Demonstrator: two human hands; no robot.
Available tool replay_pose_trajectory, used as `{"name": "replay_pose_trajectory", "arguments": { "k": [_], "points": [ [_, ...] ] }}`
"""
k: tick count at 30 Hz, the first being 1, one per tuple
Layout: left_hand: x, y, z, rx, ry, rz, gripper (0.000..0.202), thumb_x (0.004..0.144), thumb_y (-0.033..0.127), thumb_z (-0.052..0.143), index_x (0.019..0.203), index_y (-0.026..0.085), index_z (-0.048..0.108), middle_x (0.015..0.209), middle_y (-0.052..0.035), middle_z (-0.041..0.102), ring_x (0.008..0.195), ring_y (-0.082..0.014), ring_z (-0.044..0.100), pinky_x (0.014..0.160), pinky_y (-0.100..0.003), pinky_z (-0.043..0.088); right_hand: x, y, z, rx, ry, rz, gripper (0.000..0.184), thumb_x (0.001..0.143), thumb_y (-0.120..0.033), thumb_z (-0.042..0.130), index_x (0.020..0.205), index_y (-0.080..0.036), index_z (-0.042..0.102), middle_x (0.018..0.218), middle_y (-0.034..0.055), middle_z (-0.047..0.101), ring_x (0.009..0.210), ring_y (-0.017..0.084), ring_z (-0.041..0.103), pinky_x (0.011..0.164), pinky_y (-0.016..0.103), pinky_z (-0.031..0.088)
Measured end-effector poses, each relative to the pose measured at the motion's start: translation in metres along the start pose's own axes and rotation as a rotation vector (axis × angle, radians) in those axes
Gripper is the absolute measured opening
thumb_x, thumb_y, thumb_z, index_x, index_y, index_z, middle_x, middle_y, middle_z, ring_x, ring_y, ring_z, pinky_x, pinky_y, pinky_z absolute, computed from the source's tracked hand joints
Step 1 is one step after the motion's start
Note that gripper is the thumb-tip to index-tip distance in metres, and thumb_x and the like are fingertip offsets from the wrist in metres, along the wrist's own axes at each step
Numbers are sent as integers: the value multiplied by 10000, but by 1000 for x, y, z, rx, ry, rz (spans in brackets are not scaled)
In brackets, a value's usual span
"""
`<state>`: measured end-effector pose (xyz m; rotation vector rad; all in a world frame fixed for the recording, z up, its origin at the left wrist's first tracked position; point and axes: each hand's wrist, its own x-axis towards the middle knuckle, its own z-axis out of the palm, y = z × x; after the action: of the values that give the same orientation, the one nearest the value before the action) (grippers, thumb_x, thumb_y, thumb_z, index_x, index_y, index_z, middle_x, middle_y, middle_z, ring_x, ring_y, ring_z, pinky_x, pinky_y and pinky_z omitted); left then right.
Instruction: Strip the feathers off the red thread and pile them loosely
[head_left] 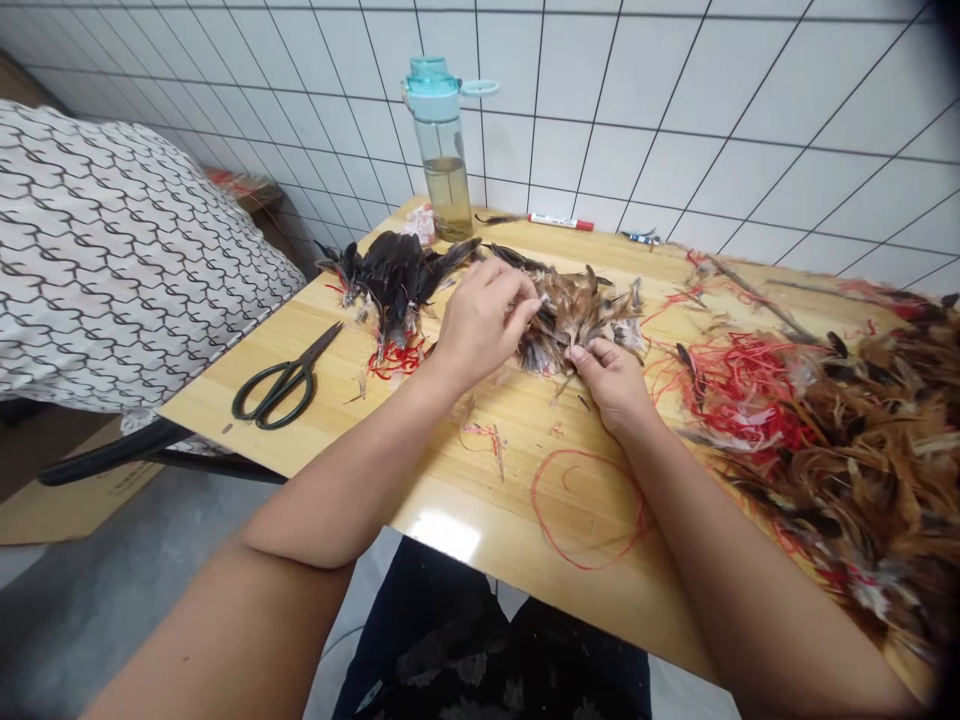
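Note:
A heap of brown and grey feathers (574, 305) lies on the wooden table in front of me. My right hand (611, 380) is at its near edge, thumb and forefinger pinched on feathers there. Over the heap's left side is my left hand (487, 310), its fingers curled and pressed together; whatever they hold is too small to make out. Bundles of black feathers (394, 275) lie to the left of this hand, with red string (397, 357) at their near ends. Black-handled scissors (281, 385) rest farther left, blades pointing away from me.
A water bottle (446, 170) stands at the back near the tiled wall, with a red-capped marker (560, 222) to its right. Brown feather bundles (877, 430) and tangled red string (750, 385) cover the table's right side. A patterned cloth (127, 260) bulges beyond the left edge.

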<state>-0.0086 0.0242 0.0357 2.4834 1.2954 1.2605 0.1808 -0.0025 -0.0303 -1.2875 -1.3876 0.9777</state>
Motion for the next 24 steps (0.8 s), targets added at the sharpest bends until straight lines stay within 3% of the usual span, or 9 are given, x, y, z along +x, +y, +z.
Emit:
{"name": "replay_pose_trajectory", "arguments": {
  "k": [4,7,14,19,24],
  "points": [
    [-2,-1,14,-368,-338,-230,124,809,243,607,759,146,664,725,-6,649,719,-127,569,707,-258,433,-1,1,3,-23,0,-33,338,765,-493,594,627,-217,456,596,-33,441,589,122,394,575,267,329],
    [-5,1,24,-627,-452,-369,175,792,276,611,710,126,648,657,7,618,628,-96,532,618,-221,404,-2,0,5,-131,-37,-101,272,791,-415,550,631,-216,455,615,-23,452,606,132,406,594,279,341],
    [-9,6,32,-922,-420,-492,249,700,296,712,627,130,541,567,29,530,558,-76,481,559,-210,364,-1,-2,5,-349,-64,-269,212,805,-289,505,609,-217,466,668,15,516,690,169,491,680,306,381],
    [-11,2,41,-895,-378,-490,242,681,251,709,632,144,499,584,39,501,574,-81,461,553,-217,335,-2,-2,7,-417,-1,-331,226,785,-240,524,567,-218,473,648,20,500,676,176,494,654,307,379],
    [-10,3,40,-891,-385,-503,187,683,232,680,647,138,522,600,39,507,588,-83,453,569,-221,347,-3,-1,8,-364,22,-294,181,780,-272,576,610,-215,552,654,15,533,664,171,506,649,302,398]
  ]
}}
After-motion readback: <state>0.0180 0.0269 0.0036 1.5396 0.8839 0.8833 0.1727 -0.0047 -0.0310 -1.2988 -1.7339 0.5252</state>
